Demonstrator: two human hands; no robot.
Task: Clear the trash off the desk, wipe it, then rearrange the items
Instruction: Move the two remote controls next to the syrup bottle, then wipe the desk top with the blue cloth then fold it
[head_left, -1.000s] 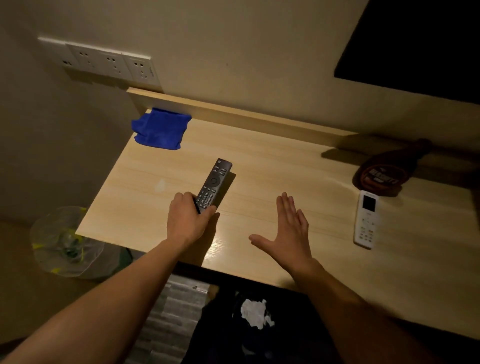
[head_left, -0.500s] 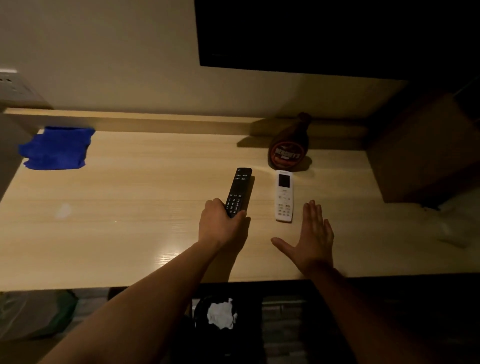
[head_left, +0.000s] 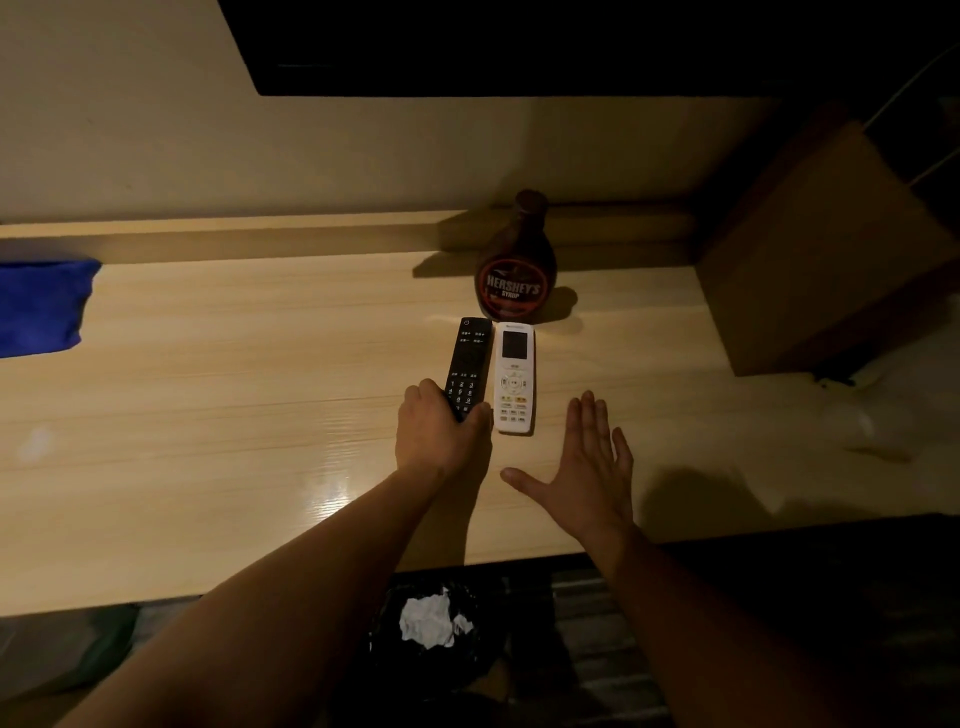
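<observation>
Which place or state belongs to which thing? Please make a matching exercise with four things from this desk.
Things:
1. black remote
2. white remote
3. syrup bottle
4. blue cloth

Places or states:
A. at the far left edge of the desk
B. gripped by the left hand
C. standing upright at the back
D. lying flat, its small screen facing up

Pairs: 1-B, 2-D, 3-C, 4-A
</observation>
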